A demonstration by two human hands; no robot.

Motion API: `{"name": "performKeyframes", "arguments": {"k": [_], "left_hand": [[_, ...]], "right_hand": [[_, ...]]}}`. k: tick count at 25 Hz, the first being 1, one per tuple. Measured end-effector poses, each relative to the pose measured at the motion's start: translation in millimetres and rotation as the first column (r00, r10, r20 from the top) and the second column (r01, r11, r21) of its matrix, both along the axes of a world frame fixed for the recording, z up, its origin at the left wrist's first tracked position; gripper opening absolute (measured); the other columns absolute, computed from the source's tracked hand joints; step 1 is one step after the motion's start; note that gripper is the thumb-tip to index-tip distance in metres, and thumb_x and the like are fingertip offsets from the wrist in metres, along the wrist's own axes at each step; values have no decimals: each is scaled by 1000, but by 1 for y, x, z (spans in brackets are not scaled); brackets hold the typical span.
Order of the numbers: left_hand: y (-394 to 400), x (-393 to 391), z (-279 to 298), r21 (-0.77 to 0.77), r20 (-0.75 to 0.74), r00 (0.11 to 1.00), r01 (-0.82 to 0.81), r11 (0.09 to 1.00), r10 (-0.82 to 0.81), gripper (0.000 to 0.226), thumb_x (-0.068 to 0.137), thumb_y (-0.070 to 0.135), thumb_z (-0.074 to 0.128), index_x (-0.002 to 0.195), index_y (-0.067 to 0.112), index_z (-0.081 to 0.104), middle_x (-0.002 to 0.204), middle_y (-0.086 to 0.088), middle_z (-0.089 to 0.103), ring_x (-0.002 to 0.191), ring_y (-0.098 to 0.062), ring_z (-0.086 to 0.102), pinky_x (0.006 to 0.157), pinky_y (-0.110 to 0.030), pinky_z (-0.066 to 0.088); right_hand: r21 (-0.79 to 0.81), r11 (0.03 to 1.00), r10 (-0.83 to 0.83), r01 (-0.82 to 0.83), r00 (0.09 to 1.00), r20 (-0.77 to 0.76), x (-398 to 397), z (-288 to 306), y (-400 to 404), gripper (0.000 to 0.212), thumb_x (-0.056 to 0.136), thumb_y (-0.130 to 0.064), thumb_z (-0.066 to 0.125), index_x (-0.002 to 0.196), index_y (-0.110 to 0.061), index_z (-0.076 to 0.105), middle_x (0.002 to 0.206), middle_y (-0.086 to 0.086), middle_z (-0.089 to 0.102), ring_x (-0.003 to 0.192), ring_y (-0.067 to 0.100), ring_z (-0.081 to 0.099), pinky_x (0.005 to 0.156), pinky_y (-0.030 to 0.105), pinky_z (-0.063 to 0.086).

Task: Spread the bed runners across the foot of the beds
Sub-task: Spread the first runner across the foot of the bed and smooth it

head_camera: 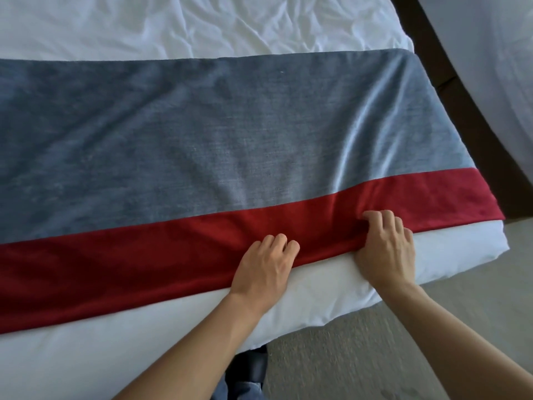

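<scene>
So the bed runner [202,134] is laid flat across the foot of the bed [173,24], grey-blue for most of its width with a red band [129,264] along the near edge. It runs off frame at 9 o'clock, so no idea where that end sits. At 3 o'clock it reaches the mattress side and folds down over it; the drop is out of sight.

Both hands are on the red band's near edge. Left hand [266,268] has fingers curled, knuckles pressing into the fabric, thumb tucked under so can't tell if it's really pinching. Right hand [385,246], just beside it toward 3 o'clock, is bunched closed on the hem, with a few creases fanning up into the grey part.

A strip of white duvet [144,336] shows below the runner's edge. Open carpet [360,350] at 5 o'clock, plenty of room there. At 2 o'clock there's a dark gap, then a second bed [496,53], mostly cut off. Something dark and denim-ish at 6 o'clock, hard to make out.
</scene>
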State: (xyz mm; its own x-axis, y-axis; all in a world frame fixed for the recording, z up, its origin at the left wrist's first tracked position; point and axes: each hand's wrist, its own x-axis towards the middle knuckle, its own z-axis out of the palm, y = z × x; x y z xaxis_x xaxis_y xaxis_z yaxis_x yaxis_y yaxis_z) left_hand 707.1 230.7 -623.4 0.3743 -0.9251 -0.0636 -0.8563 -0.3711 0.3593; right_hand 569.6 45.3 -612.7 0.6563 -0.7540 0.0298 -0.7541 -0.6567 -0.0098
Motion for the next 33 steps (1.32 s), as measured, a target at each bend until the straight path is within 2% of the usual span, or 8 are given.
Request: {"name": "performKeyframes", "arguments": {"k": [4,11,13,17,21,26,29,33], "left_hand": [[2,0,-2,4,18,999,49,999,-49,23,76,1,50,88,19,52,79,0,47,68,-19,47,59,-33,44],[9,-2,2,34,-25,997,79,996,-78,20,77,7,45,92,18,53,83,0,50,73,-21,48,62,-34,41],[17,0,5,10,-89,993,78,997,-77,13,85,19,44,93,19,54,87,1,51,76,-19,46,67,-34,41],[43,38,16,-52,-87,996,-36,998,31,27,94,32,38,102,20,61,98,3,56,86,-18,48,77,-37,41],[86,113,16,-72,28,959,-279,958,282,42,94,33,39,125,15,60,131,-7,56,124,-27,51,101,-41,40],[138,166,-9,99,149,936,-334,937,318,57,99,38,28,151,16,35,159,-11,28,150,-29,18,119,-50,21],[182,183,-31,141,201,902,-412,900,382,64,97,49,31,155,23,25,164,-10,15,152,-26,8,122,-51,12],[212,206,-30,165,207,838,-539,826,505,70,96,53,28,157,21,18,165,-11,6,152,-26,0,122,-53,8]], "right_hand": [[14,997,-68,70,992,-110,-8,-1,-7,21,76,2,61,92,-11,60,86,11,57,84,36,53,74,46,40],[56,997,-35,47,978,-204,-22,12,-3,25,70,5,63,88,-12,60,85,8,51,84,34,50,77,45,40],[50,998,41,-34,987,-157,-7,16,11,30,65,6,65,89,-13,62,87,6,52,83,32,50,75,44,40],[63,968,240,-245,968,75,74,19,64,29,70,-5,56,95,-17,64,94,2,57,85,29,54,75,42,41],[111,902,386,-418,893,229,166,15,113,32,90,-21,53,120,-15,60,120,4,61,109,28,57,91,41,44],[304,758,550,-577,816,179,246,-12,183,51,99,-27,40,150,-17,38,158,7,34,149,26,24,121,47,23],[279,800,537,-530,841,59,232,-34,167,62,98,-45,40,155,-22,30,164,3,20,153,21,11,124,45,11],[221,927,327,-302,941,-86,199,-33,120,71,95,-57,27,157,-21,22,166,3,12,153,20,3,125,47,6]]}}
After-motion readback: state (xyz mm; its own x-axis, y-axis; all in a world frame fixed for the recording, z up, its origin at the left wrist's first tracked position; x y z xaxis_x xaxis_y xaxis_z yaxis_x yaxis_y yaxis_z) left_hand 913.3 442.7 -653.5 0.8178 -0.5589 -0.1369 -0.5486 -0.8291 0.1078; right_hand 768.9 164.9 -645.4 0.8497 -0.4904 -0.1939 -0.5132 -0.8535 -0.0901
